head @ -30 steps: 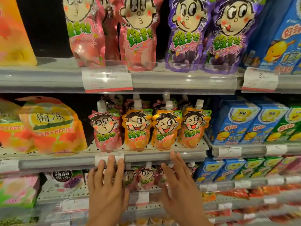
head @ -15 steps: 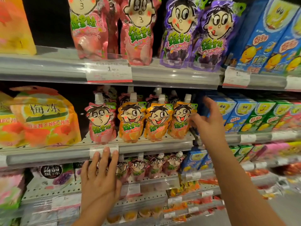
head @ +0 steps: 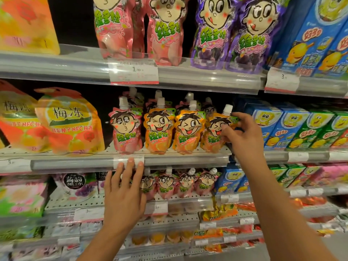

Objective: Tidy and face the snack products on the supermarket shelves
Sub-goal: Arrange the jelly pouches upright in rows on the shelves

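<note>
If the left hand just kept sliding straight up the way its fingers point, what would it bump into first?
Its fingertips already touch the price tag on the shelf rail. Going on upward, the left hand would probably meet the pink pouch standing just above, though depth is hard to judge.

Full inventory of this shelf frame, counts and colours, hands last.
tall pink pouches: at least 2, pink, top shelf centre
purple pouches: 2, purple, top shelf, to their right
pink spout pouch: 1 in front, pink, middle shelf
orange spout pouches: 3 in front, orange, right of it
plum jelly bags: 2, orange-yellow, middle shelf left
boxes: several, blue and green, right side
left hand: fingertips on the shelf-edge label
right hand: gripping the rightmost orange pouch
</note>
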Tool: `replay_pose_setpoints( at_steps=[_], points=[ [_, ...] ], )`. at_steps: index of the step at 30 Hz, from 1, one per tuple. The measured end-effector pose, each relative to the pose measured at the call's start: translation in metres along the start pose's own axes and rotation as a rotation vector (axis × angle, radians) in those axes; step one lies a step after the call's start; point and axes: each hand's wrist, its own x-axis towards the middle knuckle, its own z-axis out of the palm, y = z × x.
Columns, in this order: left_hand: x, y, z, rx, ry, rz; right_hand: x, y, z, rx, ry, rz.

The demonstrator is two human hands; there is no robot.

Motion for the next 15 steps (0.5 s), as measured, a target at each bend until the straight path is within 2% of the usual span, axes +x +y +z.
replay_pose_setpoints(
  at_steps=[5, 10, 13, 15],
  points=[
    [-0.004, -0.005, -0.003, -0.006, 0.023, 0.046, -0.022, -0.003, -0.008, -0.066, 0.046, -0.099],
    [-0.006, -0.008, -0.006, -0.020, 0.004, 0.055, -0.051, 0.002, -0.019, -0.029, 0.106, -0.214],
    [-0.006, -0.011, -0.010, -0.062, -0.005, 0.062, -0.065, -0.002, -0.030, 0.030, 0.154, -0.236],
    [-0.006, -0.012, -0.012, -0.100, -0.020, 0.065, -0.072, -0.002, -0.037, 0.018, 0.119, -0.223]
  ],
)
